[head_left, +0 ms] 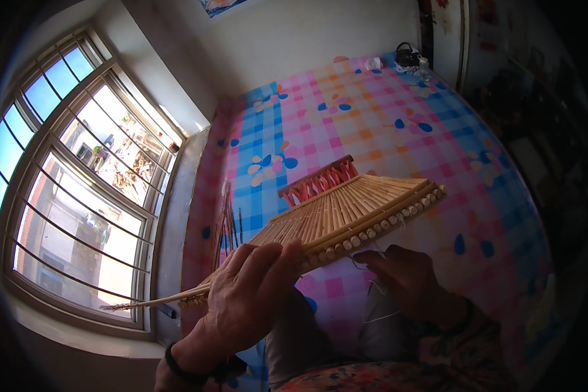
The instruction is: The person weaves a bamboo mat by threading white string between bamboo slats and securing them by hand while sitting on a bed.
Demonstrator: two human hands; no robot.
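A panel of many thin, pale plant stalks (pixel 336 212), laid side by side in a fan, tilts up in front of me. Cut round stalk ends line its near edge. My left hand (pixel 245 297) grips that edge at the left, its fingers wrapped over the stalks. Beyond it, one long stalk (pixel 166 299) with a bristly tip reaches toward the window. Below the near edge, my right hand (pixel 405 277) is closed with its fingertips pinched on a thin white thread (pixel 377 320). The thread runs up to the cut ends and trails down over my leg. Whether a needle is also held cannot be made out.
Behind the panel stands a red slatted wooden piece (pixel 317 183). Several loose dark stalks (pixel 227 219) lie to its left. A checked, flowered cover (pixel 366 134) spreads underneath. At the far right corner sit a dark bag (pixel 406 55) and a clear bottle (pixel 424 68). A barred window (pixel 88 176) is at left.
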